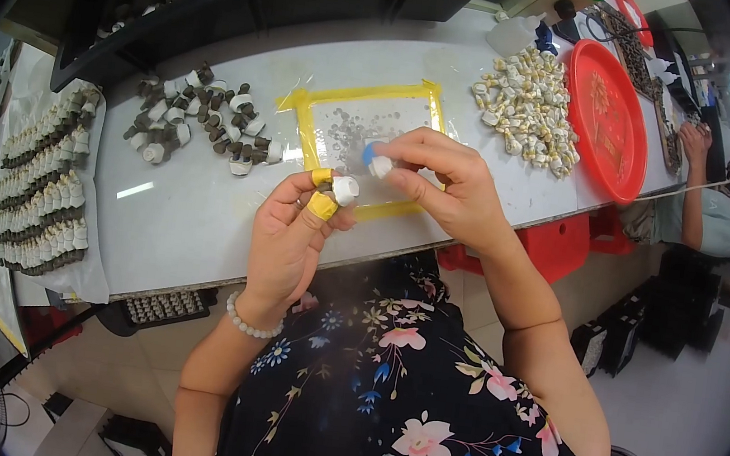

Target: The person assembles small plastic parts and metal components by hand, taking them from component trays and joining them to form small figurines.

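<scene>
My left hand (284, 234), with yellow tape round its thumb and a fingertip, pinches a small white-topped figure piece (345, 191) with a dark lower part. Close beside it, my right hand (461, 185) grips a small white piece (381, 167) between thumb and fingers. Blue shows at that piece's upper end; whether it belongs to the piece or covers a fingertip, I cannot tell. Both hands hover over the near part of a yellow-taped rectangle (307, 141) on the white table. Grey smudges mark the surface inside the tape.
Loose white-and-dark pieces (205, 122) lie left; a heap of white-and-gold pieces (530, 111) lies right, by a red tray (608, 121). Figures stand in rows on a sheet (47, 180) at far left. A black shelf (283, 4) spans the back. Another person (717, 217) sits far right.
</scene>
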A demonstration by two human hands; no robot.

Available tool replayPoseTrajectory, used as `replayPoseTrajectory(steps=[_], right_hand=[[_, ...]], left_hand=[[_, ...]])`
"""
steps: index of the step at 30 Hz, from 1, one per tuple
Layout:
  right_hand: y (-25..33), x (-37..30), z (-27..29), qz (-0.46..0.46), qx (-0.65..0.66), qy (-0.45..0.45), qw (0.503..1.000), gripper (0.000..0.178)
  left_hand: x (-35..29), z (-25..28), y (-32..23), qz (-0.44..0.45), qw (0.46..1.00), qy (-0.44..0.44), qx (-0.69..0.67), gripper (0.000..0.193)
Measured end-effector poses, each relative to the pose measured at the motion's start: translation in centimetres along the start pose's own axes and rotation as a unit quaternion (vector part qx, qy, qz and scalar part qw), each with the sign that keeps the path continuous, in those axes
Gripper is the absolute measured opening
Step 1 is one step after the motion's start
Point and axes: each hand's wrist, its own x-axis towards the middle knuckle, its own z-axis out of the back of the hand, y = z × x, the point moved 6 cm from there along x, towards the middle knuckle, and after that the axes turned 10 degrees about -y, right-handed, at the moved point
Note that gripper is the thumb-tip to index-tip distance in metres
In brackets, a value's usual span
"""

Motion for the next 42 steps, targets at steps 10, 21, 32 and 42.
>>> replayPoseTrajectory(steps=[10, 21, 32, 42], right_hand=[[0.5, -0.6, -1.1, 0.019, 0.026, 0.02, 0.999, 0.024], [-0.3, -1.4, -0.9, 0.023, 0.04, 0.044, 0.998, 0.022], [-3.5, -3.1, 12.1, 0.027, -0.463, -0.225, 0.857, 0.014], [-4.3, -2.9, 9.8, 0.013, -0.416, -0.171, 0.893, 0.02]], left_hand=[[-0.1, -0.4, 0.1, -0.04, 0.999, 0.001, 0.032, 0.024], [-0.9, -0.4, -0.6, -0.055, 0.993, 0.016, 0.107, 0.019], [-7.7, 12.5, -12.0, -0.409, 0.677, -0.279, 0.545, 0.022], [-5.0, 3.2, -10.5, -0.526, 0.531, -0.171, 0.641, 0.031]])
